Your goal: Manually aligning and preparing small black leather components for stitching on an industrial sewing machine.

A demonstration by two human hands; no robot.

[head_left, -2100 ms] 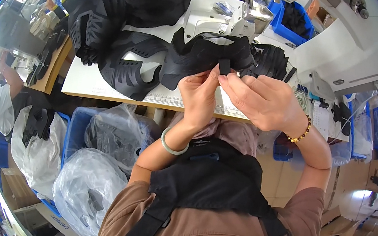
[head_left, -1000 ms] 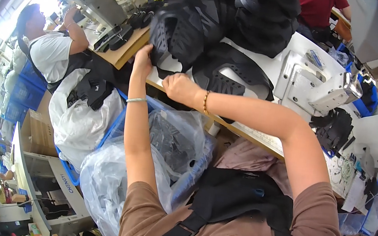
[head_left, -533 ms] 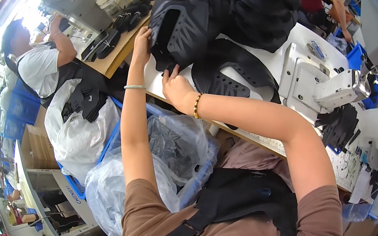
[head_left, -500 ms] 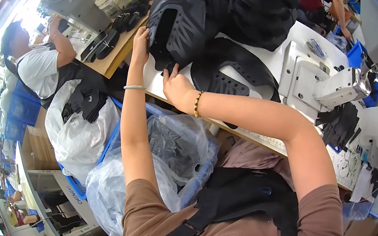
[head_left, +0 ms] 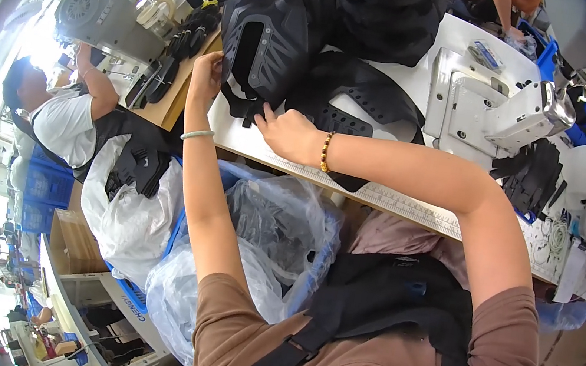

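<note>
A black shoe upper (head_left: pixel 271 60) with a lattice pattern and a long dark slot lies on top of black pieces at the left part of the white table (head_left: pixel 254 136). My left hand (head_left: pixel 207 75) is closed on its left edge, with the fingertips partly hidden behind it. At its near end my right hand (head_left: pixel 288 135) holds the lower edge between thumb and forefinger. Just right of it another black upper piece (head_left: pixel 366 92) lies spread out, with rows of holes along its curved opening.
A dark pile (head_left: pixel 387 16) stands behind. On the right are a white sewing machine (head_left: pixel 519 117) and black strips (head_left: pixel 530 175). A ruler strip (head_left: pixel 409 207) runs along the front edge. Below sits a plastic-lined blue bin (head_left: pixel 323 262). A co-worker (head_left: pixel 67 110) sits at the left.
The view has shifted slightly. The near end of the shoe upper now sits a little apart from the dark edge under it. My right hand has moved slightly right and down, still at that end.
</note>
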